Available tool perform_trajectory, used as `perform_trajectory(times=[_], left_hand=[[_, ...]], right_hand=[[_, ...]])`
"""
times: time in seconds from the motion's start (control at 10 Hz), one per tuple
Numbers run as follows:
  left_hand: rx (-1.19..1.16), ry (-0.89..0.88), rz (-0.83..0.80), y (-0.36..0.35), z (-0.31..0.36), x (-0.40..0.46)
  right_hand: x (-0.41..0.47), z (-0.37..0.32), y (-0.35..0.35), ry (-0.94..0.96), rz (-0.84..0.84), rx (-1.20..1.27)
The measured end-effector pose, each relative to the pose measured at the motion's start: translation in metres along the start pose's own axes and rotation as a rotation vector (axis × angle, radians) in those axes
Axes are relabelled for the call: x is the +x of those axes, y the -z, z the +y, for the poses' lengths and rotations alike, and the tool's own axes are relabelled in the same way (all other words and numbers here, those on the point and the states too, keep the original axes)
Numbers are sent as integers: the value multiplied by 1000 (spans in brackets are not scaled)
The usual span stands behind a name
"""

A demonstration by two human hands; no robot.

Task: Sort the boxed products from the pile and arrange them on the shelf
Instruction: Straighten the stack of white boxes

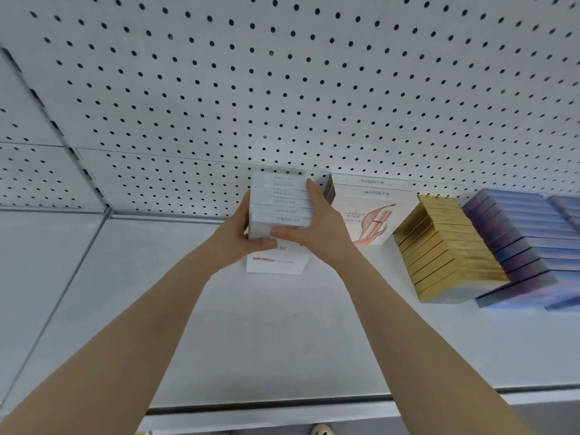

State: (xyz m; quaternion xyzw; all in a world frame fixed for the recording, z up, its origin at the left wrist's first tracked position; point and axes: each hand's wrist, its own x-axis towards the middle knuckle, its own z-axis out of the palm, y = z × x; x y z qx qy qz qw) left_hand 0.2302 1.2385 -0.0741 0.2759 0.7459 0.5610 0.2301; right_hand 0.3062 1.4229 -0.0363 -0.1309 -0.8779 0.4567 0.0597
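Between both hands: a row of white boxes (281,202) printed ZHENXU stands on the shelf (282,334), its far end against the pegboard back wall (282,89).
Left hand (240,237): reaches forward with the arm straight; the palm lies on the row's left side and the thumb wraps over the front box.
Right hand (317,224): mirrors it on the row's right side; the fingers (314,191) lie straight and pressed together along the box edges, and the thumb crosses the front face to meet the left thumb.
Grip: both hands squeeze the row from either side.
Below the thumbs: the front box shows a white face with red characters and a red strip.
Right of the right fingers: two white MARUBI boxes (372,211) with a peach drawing stand just beside the hand, the gap between them and the row filled by the hand.
Farther right: a leaning row of gold boxes (445,246), then blue-violet boxes (527,243) touching it.
Left of the left fingers: bare shelf runs to a seam.
Nearer than the wrists: bare shelf surface reaches the front lip.
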Motion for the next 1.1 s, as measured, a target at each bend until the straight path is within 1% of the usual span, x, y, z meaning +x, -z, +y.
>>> perform_trajectory(times=[0.1,0.2,0.3,0.4,0.5,0.6,0.8,1.0,1.1], left_hand=[[-8,-1,-5,-2,1,-1],[-14,47,-18,-3,-3,-2],[41,97,11,-7,-10,-7],[69,59,41,-12,-14,-13],[107,45,63,-11,-14,-15],[159,75,66,-9,-14,-14],[211,121,66,-10,-18,-10],[253,138,77,-7,-15,-14],[268,133,104,-2,-8,-23]], right_hand=[[-2,-1,0,20,2,-8],[-1,-4,-3,89,36,-161],[-5,-3,-10,202,160,-469],[-15,1,-17,327,222,-660],[-17,6,-21,351,224,-730],[-13,9,-22,362,223,-709],[-9,8,-21,305,156,-642],[-13,4,-14,336,151,-697],[-21,-4,-1,314,153,-681]])
